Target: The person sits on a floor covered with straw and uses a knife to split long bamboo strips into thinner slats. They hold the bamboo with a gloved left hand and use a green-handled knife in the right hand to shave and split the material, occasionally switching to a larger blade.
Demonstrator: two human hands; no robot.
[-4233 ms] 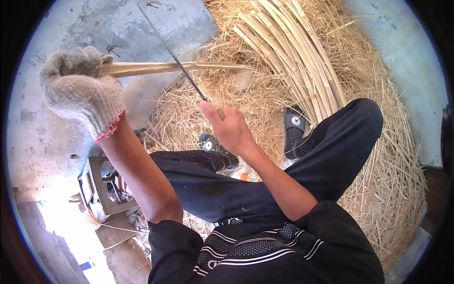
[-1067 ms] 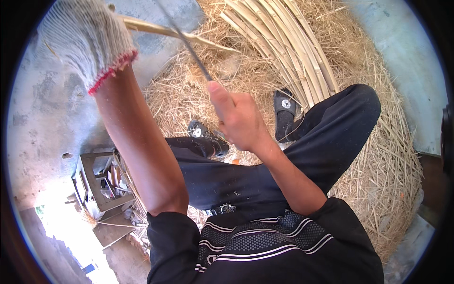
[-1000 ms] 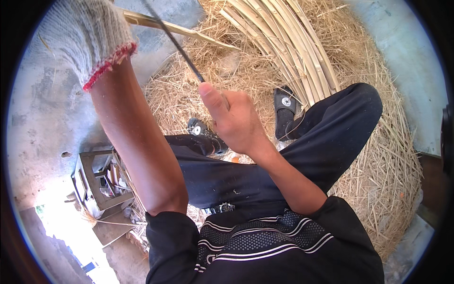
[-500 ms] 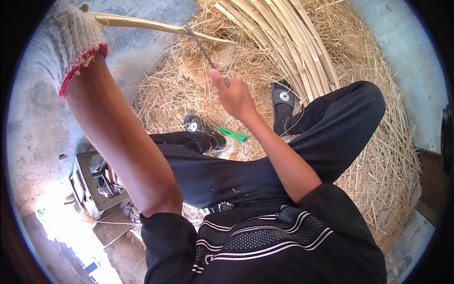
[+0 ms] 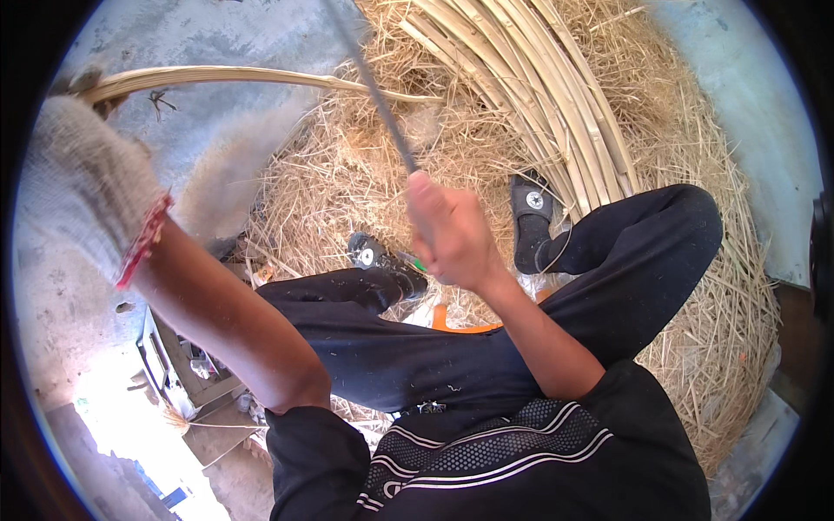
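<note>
Head view, gloved left hand (image 5: 82, 187) raised gripping cane strip (image 5: 261, 78), right hand (image 5: 452, 234) apparently clutching blade (image 5: 373, 82)

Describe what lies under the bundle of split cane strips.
The bundle of cane strips rests on a heap of straw shavings. Whatever is beneath the straw there is covered.

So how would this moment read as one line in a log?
left hand: gloved, gripping cane strip | right hand: bare, gripping long blade | blade crosses strip | cane bundle on straw
</note>
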